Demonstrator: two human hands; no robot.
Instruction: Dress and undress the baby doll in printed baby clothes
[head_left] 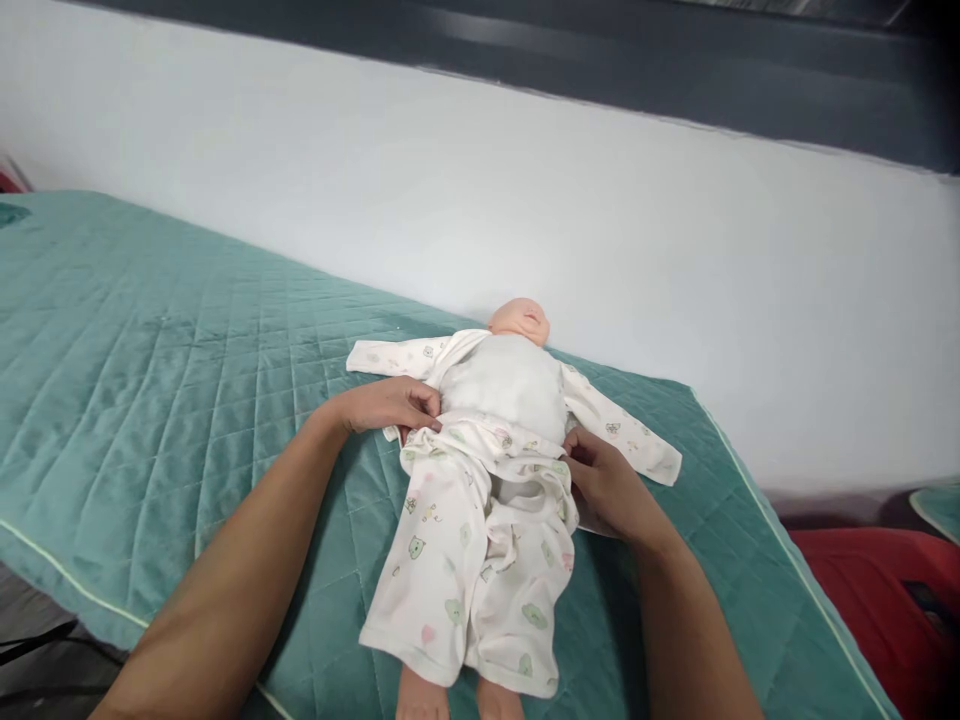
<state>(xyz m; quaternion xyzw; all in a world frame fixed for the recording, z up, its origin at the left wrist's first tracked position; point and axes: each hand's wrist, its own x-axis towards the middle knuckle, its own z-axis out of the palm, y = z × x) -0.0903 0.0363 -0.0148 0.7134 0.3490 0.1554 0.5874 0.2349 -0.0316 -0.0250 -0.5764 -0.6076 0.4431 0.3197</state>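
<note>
A doll [520, 320] lies on its back, its feet toward me. Its white shirt [622, 425] with small prints is open over the padded white torso [506, 382], the sleeves spread to both sides. Patterned white trousers [442, 540] cover its legs, with the bare feet showing below. At the left side of the waistband, my left hand [394, 403] pinches the trousers between thumb and fingers. My right hand [604, 482] has its fingers closed on the waistband at the right side; its fingertips are partly hidden by the cloth.
A green quilted cover [217, 370] lies under the doll. Behind it stands a white wall [450, 190] with a dark band above. A red object [877, 590] is at the lower right, and dark cables [45, 640] show at the lower left.
</note>
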